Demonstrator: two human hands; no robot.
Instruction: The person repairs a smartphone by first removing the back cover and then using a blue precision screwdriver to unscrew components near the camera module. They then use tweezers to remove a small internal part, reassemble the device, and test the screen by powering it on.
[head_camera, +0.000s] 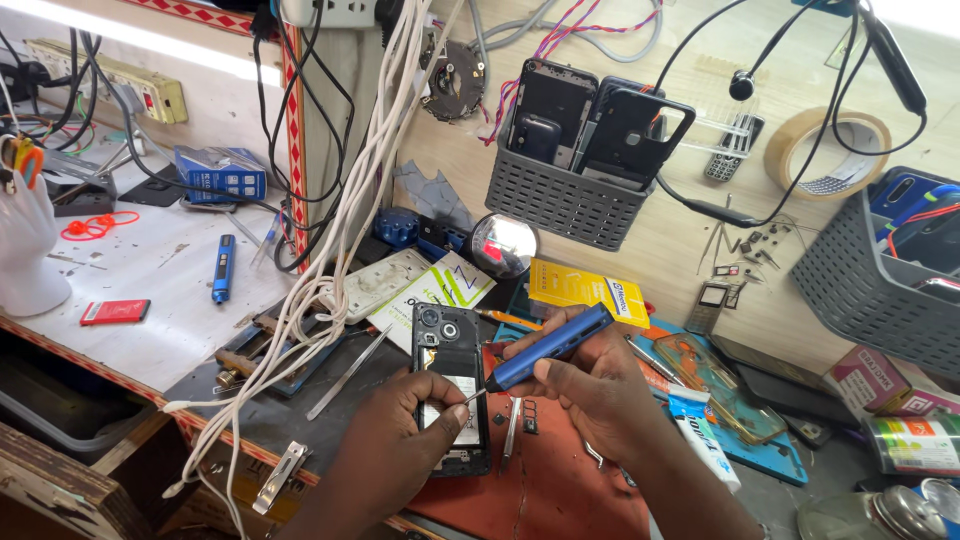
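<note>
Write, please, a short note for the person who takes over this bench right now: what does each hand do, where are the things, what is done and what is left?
Left hand: rests on the opened phone and steadies it on the red mat.
Right hand: grips the blue electric screwdriver; its tip sits at the phone's middle, near the battery.
Nearby: metal tweezers left of the phone, a white tube on the right, a small tray part beside the phone.
Done: the back cover is off and the inside is exposed.
Left: the inner parts still look in place; I cannot tell which screws are out.
</note>
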